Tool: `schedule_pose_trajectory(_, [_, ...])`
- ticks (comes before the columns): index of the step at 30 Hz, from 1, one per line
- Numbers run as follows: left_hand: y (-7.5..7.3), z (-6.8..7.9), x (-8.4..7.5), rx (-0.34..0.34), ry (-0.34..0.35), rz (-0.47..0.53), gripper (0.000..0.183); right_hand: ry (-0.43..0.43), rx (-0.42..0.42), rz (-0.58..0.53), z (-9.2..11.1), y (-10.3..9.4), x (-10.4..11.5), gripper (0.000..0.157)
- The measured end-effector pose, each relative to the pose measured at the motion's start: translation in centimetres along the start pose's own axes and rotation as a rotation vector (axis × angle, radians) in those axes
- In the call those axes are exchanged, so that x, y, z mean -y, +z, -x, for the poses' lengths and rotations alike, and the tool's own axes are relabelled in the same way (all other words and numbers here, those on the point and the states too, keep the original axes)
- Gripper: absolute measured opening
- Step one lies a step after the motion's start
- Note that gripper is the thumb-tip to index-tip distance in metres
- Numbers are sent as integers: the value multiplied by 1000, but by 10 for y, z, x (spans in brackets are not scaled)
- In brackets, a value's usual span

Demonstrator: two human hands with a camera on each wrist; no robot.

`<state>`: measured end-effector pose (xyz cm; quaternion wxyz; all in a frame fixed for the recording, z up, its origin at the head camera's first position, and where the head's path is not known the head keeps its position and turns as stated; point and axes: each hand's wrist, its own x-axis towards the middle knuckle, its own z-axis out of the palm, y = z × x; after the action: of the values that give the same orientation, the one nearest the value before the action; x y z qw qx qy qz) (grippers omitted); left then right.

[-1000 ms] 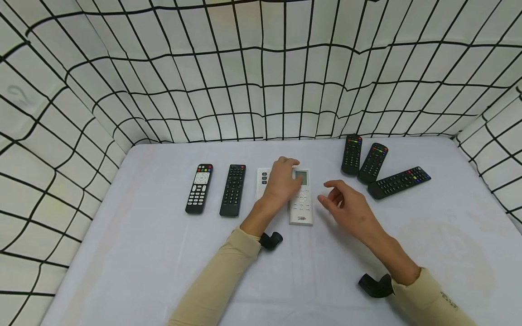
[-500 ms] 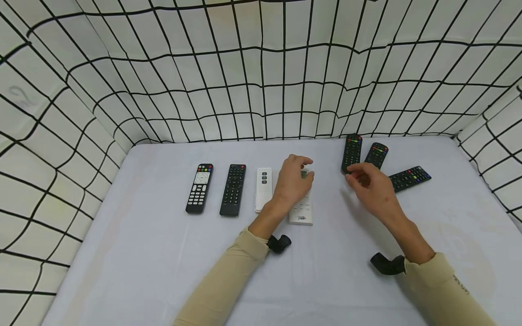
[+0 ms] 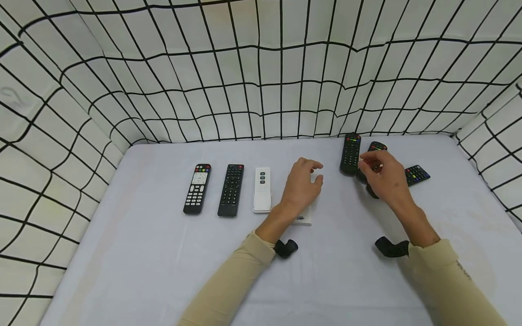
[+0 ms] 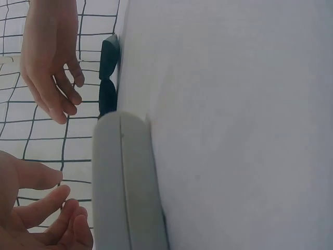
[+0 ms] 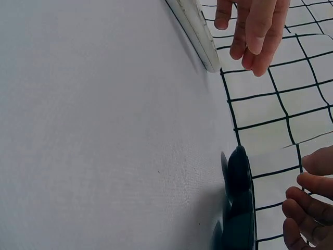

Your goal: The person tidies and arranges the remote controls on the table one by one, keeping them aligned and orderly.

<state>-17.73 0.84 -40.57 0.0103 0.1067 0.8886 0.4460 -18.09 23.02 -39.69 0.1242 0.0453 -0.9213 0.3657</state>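
My left hand [image 3: 301, 183] hovers over a white remote control with a display [image 3: 303, 217], covering most of it. Its fingers are loosely bent with nothing between them, and the left wrist view shows a gap between that hand [image 4: 41, 211] and a white remote's edge [image 4: 125, 182]. My right hand [image 3: 387, 179] is above three black remotes at the right, partly hiding the middle remote [image 3: 377, 146] and the slanted remote [image 3: 418, 174]. The left one of them, a black remote [image 3: 350, 154], shows fully. In the right wrist view the right hand's fingers [image 5: 307, 208] hold nothing.
Left of the hands, a slim white remote [image 3: 262, 190], a black remote [image 3: 230, 190] and a black remote with white buttons [image 3: 197, 189] lie in a row. All rest on a white-covered table [image 3: 142, 262]. Black netting [image 3: 281, 81] over white walls encloses the back and sides.
My left hand has moved rightward off the slim white remote, over the white remote with a display. My right hand has moved right and away from me, over the black remotes.
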Motion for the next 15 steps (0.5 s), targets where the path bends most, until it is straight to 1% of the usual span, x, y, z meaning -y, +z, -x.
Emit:
schedule_pose_trajectory(5, [5,-1,-4,10,11,-1,30,37,-1,-5,-6,0,-5,30])
schedule_pose_trajectory(11, [14,0,-8,33,23,-47,29,44,10,-5,-12,3,-9,32])
schedule_pose_trajectory(15, [18,0,-12,39,37,-40,29,55,16,7,-16,2,-9,33])
